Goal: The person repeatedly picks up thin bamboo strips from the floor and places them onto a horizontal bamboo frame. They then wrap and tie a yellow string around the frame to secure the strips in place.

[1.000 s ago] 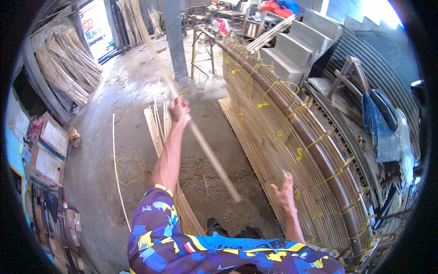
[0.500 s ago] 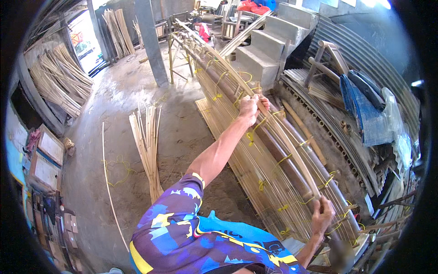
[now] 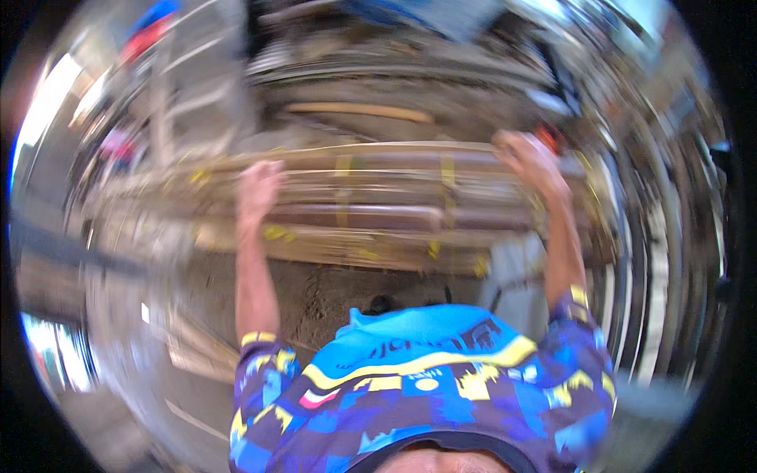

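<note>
A long, pale bamboo strip (image 3: 386,147) runs crosswise in front of me, along the far side of a low bamboo frame. My right hand (image 3: 530,158) is closed on the strip's right end. My left hand (image 3: 260,187) is closed too, further left on the frame, its fingers on the strip as far as the blur shows. Beneath lie brown round poles (image 3: 371,217) and rows of thin bamboo slats (image 3: 331,243), bound with yellow ties (image 3: 432,249). Both arms reach forward over the near edge.
Concrete steps (image 3: 193,102) rise at the far left. Beyond the frame, a bamboo pole (image 3: 363,110) lies on the dirt floor. Blue sheeting (image 3: 434,14) is at the top. Long materials are stacked at the right, smeared by motion. Bamboo strips (image 3: 197,347) lie at the lower left.
My view has swung to the right, so the frame now lies crosswise instead of slanting away. Both hands remain at the strip, now reaching straight forward. The picture is more blurred.
</note>
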